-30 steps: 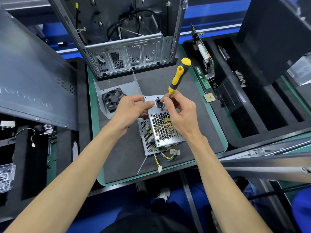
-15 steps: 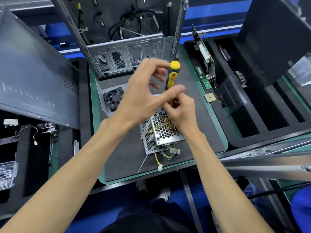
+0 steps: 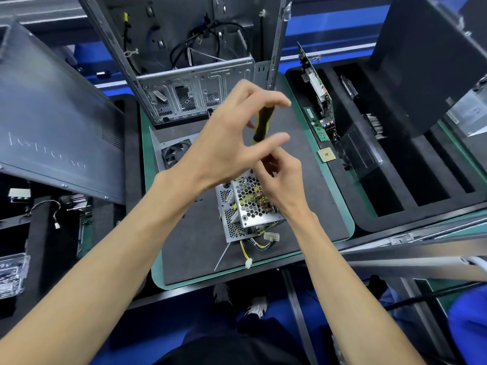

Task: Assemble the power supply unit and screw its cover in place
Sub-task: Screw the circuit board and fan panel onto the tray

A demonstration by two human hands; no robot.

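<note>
Side panel [image 3: 60, 122]: we see a dark grey case panel propped at a tilt at far left, well apart from the work.
Fan [image 3: 175, 154]: it sits in its grey bracket on the mat, just left of our left wrist.
Left hand [image 3: 224, 143]: raised above the mat, fingers [image 3: 274, 101] curled and spread apart around the top of the screwdriver handle — whether they touch it we cannot tell.
Screwdriver [image 3: 261, 125]: yellow and black, standing nearly upright, its lower end hidden behind our hands.
Power supply unit [image 3: 247, 204]: on the grey mat of the tabletop [image 3: 326, 206], its perforated cover facing up and tilted, yellow and blue wires with white plugs trailing toward us.
Right hand [image 3: 282, 180]: on the far top edge of the unit, fingers pinched together at the lower part of the screwdriver — the tip itself is hidden.
Computer case [image 3: 195, 75]: open, standing beyond the hands.
Foam tray [image 3: 421, 180]: black slots at right, circuit boards standing along its left edge.
</note>
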